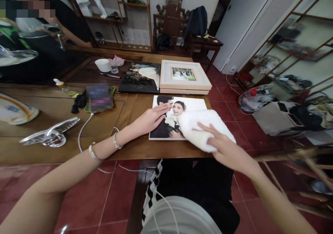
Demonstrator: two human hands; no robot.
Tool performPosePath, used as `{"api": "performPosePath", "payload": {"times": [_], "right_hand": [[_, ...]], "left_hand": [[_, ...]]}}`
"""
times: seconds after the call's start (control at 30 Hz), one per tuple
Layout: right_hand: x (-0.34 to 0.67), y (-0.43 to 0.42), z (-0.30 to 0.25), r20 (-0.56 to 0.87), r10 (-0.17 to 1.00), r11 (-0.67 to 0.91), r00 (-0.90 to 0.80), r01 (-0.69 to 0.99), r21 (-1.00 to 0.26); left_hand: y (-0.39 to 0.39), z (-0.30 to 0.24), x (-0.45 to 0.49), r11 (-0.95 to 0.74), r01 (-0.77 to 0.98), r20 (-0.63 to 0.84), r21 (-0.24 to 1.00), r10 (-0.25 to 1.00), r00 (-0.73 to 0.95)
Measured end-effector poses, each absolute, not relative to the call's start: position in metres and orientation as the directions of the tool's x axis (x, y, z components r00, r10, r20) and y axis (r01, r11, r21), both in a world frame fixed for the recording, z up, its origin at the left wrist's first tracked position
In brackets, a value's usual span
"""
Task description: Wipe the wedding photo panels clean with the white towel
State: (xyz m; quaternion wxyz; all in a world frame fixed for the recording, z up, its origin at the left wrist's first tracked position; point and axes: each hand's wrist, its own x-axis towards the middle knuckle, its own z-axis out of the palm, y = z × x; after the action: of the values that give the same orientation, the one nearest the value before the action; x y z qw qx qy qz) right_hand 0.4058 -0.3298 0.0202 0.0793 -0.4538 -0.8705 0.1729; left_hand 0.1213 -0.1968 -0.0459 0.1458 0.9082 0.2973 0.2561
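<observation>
A white-edged photo panel [195, 104] with a picture of a couple lies flat at the near edge of the wooden table. My left hand [149, 120] rests on its left part, fingers stretched out and lying flat. Over the panel's right part sits a fluffy white cloth [200, 121], which hides that corner and overhangs the table edge a little. My right hand [221, 144] grips the cloth from the right, some fingers extended over its top and others bent into it.
Behind the panel stand a framed photo [186, 78] and a dark photo panel [140, 78]. To the left are a phone [100, 97], a white cable [80, 131], a silver winged ornament [52, 133], a dropper bottle [65, 88] and a white cup [103, 65]. Another person's arm [70, 33] shows at upper left.
</observation>
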Motion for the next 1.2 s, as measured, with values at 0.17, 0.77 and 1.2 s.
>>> {"api": "performPosePath", "payload": {"times": [0.17,0.77,1.2], "right_hand": [[0.395,-0.365,0.028,-0.092,0.783,0.53,-0.615,0.737,-0.42],[0.361,-0.229,0.012,0.028,0.862,0.496,-0.505,0.833,-0.243],[0.376,-0.358,0.033,-0.131,0.744,0.57,-0.656,0.724,-0.389]], "left_hand": [[-0.196,-0.045,0.121,-0.79,0.469,0.372,0.395,0.604,0.705],[-0.196,-0.045,0.119,-0.801,0.453,0.372,0.391,0.587,0.719],[-0.197,-0.044,0.12,-0.795,0.461,0.371,0.395,0.597,0.712]]}}
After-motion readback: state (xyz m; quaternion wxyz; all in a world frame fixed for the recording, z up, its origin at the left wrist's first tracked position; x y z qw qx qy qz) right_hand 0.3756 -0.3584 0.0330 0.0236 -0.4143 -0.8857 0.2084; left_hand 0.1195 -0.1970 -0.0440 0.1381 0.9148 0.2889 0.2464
